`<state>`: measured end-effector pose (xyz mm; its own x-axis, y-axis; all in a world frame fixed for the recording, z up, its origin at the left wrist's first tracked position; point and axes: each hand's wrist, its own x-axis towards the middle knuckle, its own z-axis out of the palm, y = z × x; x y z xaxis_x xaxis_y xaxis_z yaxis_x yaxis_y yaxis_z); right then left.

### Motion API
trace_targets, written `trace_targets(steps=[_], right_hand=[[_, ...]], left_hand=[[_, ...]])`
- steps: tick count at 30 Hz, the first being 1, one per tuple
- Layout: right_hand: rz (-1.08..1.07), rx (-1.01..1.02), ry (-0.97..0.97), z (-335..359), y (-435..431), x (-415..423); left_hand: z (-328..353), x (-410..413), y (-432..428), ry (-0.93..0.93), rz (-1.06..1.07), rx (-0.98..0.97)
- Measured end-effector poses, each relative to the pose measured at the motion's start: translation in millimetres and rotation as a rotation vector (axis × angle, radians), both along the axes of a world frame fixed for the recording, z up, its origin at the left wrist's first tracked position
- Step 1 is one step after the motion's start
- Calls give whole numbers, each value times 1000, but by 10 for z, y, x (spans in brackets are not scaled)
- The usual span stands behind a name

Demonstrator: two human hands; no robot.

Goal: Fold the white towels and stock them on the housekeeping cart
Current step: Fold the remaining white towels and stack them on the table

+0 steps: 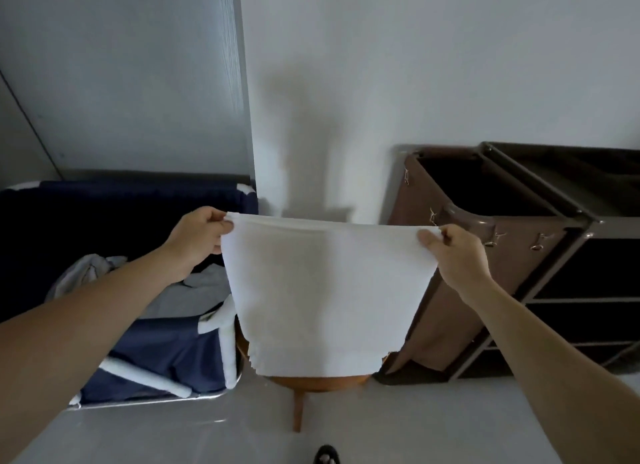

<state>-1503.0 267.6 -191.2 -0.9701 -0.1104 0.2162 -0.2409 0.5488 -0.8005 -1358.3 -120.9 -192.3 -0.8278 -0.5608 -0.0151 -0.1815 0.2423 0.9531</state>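
The plain white cloth towel (325, 290) hangs spread in the air, its top left corner pinched by the left hand (199, 236) and its top right corner by the right hand (453, 252). Its lower hem reaches the round wooden stool (311, 382). Folding looks barely begun. No towels show on the brown metal-framed housekeeping cart (581, 221), and more linen waits in the navy fabric laundry bin (166, 352).
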Motion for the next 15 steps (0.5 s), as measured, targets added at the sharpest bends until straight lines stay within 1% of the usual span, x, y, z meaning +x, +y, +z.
trace_targets(steps=[2,7,11,15], right_hand=[[-6,91,-32,-149,-37,-243],[24,74,-251,-767,-270,-1121],[50,83,-431,-1503,-568,-1763],[46,85,-601,-2131,-801,-2178]], left_hand=[[-139,-230,-47,-42,-11,10],[-732,-1100,-192,-183,26,31],[-1512,-1819,-406,-348,96,68],[-2294,-2227,-502,-474,155,123]])
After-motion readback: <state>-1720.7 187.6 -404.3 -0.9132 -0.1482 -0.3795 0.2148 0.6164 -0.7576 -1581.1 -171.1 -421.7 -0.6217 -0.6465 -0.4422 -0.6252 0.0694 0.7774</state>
